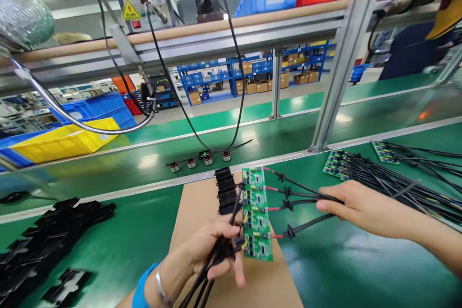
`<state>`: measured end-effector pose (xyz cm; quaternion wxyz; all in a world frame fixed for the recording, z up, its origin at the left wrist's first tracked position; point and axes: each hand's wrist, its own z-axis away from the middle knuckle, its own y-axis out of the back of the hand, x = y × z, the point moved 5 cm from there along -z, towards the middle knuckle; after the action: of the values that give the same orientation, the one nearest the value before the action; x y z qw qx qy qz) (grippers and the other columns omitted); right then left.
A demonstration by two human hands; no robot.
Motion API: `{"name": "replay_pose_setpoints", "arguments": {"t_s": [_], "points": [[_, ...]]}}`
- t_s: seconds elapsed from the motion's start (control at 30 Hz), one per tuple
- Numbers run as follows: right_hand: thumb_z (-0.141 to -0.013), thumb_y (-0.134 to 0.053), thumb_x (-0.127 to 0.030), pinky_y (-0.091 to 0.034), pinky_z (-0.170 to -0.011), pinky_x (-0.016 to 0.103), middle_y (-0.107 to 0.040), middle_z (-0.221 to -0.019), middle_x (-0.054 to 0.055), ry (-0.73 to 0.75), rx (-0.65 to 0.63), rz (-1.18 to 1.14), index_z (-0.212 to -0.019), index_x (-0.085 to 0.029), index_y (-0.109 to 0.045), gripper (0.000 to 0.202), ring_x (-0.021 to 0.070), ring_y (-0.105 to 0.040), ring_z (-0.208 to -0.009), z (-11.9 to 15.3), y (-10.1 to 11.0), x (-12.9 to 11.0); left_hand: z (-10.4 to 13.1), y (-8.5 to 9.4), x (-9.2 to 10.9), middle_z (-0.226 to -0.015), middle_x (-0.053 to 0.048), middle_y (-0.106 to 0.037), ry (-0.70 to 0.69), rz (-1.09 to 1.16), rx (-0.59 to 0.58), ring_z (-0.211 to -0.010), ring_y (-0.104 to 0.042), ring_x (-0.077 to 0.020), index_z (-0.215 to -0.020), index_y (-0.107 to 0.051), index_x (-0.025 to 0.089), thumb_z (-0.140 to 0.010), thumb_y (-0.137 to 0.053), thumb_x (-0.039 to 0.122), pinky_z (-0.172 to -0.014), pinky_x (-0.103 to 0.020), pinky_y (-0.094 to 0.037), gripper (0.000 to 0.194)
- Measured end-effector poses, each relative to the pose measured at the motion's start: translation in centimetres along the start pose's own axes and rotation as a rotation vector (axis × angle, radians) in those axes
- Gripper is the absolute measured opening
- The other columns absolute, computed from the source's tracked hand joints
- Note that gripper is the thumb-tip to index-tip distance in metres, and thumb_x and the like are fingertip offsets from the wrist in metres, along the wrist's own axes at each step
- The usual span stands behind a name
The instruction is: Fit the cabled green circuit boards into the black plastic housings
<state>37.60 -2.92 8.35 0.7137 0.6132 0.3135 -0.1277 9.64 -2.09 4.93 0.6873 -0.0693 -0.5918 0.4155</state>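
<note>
A green circuit board panel [257, 216] hangs over a brown cardboard sheet [195, 202], with black cables running out on both sides. My left hand [220, 248] is wrapped round the black cables at the panel's left edge, some fingers stretched past them. On the right, my right hand [341, 202] pinches the cables that join the panel through short red wires. Black plastic housings [226, 191] lie in a column on the cardboard, just left of the panel's top.
Black plastic parts [39, 245] cover the bench at left. More boards with cables [335, 163] lie at right. Small round metal parts [190, 162] sit behind the cardboard. A metal post [342, 62] rises at the back, and a black cable loop [238, 106] hangs down.
</note>
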Motion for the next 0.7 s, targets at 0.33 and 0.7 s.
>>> {"name": "replay_pose_setpoints", "arguments": {"t_s": [0.33,0.7], "points": [[-0.084,-0.055,-0.037,-0.045,-0.068,0.028,-0.070,-0.097,0.008,0.163,-0.171,-0.117,-0.116,-0.017,-0.064,0.038,0.0208,-0.063,-0.081,-6.2,-9.4,-2.5,-1.2,0.4,-10.1,-0.109,-0.014,-0.065,0.216,-0.089,0.211,-0.063,-0.072,-0.0154,-0.120,-0.048,0.015,-0.085,-0.067,0.040,-0.026,-0.008,-0.035,0.047],[-0.083,-0.060,-0.043,-0.040,-0.057,0.024,-0.066,-0.069,0.000,0.133,-0.342,-0.327,-0.086,-0.017,-0.065,0.026,0.0148,-0.059,-0.060,-6.2,-12.4,-1.5,-1.0,1.5,-11.1,-0.064,-0.004,-0.068,0.342,-0.158,0.297,-0.028,-0.039,-0.0045,-0.123,-0.038,0.011,-0.089,-0.051,0.038,-0.024,-0.012,-0.019,0.045]]}}
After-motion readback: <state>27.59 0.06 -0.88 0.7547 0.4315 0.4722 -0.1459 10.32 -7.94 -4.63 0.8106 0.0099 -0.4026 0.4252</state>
